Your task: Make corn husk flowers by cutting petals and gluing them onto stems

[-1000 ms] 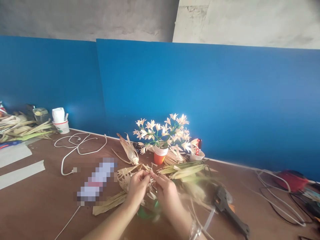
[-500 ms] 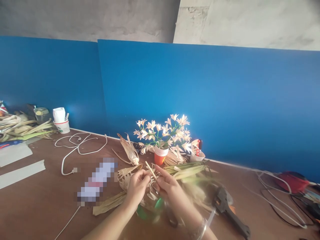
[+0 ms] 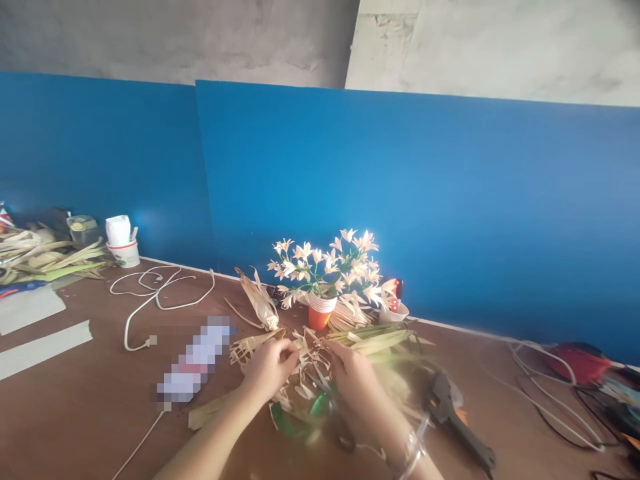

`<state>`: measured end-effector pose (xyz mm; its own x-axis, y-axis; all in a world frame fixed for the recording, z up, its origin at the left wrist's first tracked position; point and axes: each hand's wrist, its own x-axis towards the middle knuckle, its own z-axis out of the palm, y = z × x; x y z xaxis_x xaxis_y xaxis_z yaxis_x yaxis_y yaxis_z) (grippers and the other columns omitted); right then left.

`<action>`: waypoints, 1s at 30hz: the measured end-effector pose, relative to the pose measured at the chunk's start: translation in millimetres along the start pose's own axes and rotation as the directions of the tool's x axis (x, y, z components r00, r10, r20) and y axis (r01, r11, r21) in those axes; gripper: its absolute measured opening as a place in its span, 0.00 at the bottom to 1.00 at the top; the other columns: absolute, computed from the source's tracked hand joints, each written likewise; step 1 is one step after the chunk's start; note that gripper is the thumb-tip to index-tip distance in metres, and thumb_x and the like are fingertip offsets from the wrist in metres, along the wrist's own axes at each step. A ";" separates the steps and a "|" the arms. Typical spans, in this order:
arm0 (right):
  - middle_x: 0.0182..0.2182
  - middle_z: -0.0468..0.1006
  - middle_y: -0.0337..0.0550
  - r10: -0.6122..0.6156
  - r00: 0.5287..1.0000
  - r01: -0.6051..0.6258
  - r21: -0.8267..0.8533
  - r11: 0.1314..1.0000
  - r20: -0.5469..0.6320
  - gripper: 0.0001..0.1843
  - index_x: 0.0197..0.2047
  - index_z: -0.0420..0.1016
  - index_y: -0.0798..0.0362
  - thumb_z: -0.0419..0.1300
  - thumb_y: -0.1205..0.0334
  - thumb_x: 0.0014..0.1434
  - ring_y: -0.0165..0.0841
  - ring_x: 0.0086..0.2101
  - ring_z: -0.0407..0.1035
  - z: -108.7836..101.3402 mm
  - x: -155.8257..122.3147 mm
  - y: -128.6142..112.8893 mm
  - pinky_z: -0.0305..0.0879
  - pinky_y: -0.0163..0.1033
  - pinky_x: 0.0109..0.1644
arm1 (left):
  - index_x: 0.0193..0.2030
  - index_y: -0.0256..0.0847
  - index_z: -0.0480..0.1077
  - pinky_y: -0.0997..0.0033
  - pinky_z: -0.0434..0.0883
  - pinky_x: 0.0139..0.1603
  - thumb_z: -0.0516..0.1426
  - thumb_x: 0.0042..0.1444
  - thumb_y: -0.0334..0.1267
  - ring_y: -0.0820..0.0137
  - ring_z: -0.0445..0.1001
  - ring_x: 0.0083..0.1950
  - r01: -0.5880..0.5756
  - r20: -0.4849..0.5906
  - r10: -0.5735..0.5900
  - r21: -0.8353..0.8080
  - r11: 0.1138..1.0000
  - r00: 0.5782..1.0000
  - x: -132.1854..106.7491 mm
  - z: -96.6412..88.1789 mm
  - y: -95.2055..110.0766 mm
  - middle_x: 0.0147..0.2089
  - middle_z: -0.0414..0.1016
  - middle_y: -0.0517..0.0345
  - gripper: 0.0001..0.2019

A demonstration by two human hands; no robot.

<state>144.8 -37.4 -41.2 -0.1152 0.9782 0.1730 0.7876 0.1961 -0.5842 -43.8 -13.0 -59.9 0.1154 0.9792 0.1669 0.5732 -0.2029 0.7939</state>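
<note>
My left hand (image 3: pixel 273 367) is over the left side of a heap of cut corn husk scraps (image 3: pixel 303 383), thumb and fingers pinched together. Whatever they hold is too small to make out. On the heap's right side, my right hand (image 3: pixel 354 377) has its fingers bent and drawn together, and their tips are partly hidden. A gap separates the two hands. Scissors (image 3: pixel 324 381) lie beneath the right hand with the blades pointing away. Close to them is a green roundish item (image 3: pixel 320 404). Behind the hands, pale husk flowers (image 3: pixel 325 267) on green stems stand in a red-and-white paper cup (image 3: pixel 321 315).
A glue gun (image 3: pixel 453 417) lies right of my right forearm. Green husks (image 3: pixel 380 341) spread behind it. At left are a blurred-out flat object (image 3: pixel 193 367), a white cable (image 3: pixel 157 290) and paper strips (image 3: pixel 45 347). A blue partition (image 3: pixel 400 187) borders the table.
The pale thin strip that stood between both hands no longer shows there. My hands have moved apart, and more of the scraps and scissors is visible between them.
</note>
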 end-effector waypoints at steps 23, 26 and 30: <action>0.33 0.79 0.51 0.155 0.987 -0.117 -0.450 0.885 0.050 0.15 0.34 0.76 0.56 0.49 0.77 0.56 0.37 0.33 0.74 24.8 -8.4 1.9 0.61 0.35 0.34 | 0.32 0.42 0.75 0.61 0.62 0.49 0.57 0.50 0.30 0.59 0.72 0.47 -0.193 0.166 0.133 0.423 0.885 0.977 -1.7 18.0 -16.4 0.38 0.79 0.54 0.06; 0.31 0.80 0.49 0.194 0.979 -0.149 -0.429 0.891 0.063 0.14 0.34 0.75 0.56 0.49 0.75 0.56 0.36 0.31 0.74 31.0 -9.2 6.1 0.60 0.35 0.32 | 0.31 0.42 0.74 0.62 0.62 0.47 0.55 0.50 0.27 0.60 0.72 0.45 -0.166 0.155 0.106 0.452 0.876 0.982 -1.8 18.4 -15.9 0.37 0.79 0.53 0.08; 0.32 0.80 0.48 0.167 0.984 -0.127 -0.415 0.901 0.062 0.14 0.36 0.74 0.55 0.50 0.76 0.54 0.37 0.32 0.74 37.0 -11.0 10.7 0.61 0.35 0.33 | 0.32 0.42 0.73 0.63 0.64 0.45 0.53 0.51 0.25 0.60 0.73 0.43 -0.131 0.105 0.095 0.417 0.900 0.990 -2.5 15.3 -13.3 0.36 0.78 0.54 0.09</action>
<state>132.1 -43.5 -78.6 -0.0193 0.9995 0.0239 0.9753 0.0241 -0.2195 -39.3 -12.7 -79.8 0.2538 0.9504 0.1798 0.8386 -0.3088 0.4488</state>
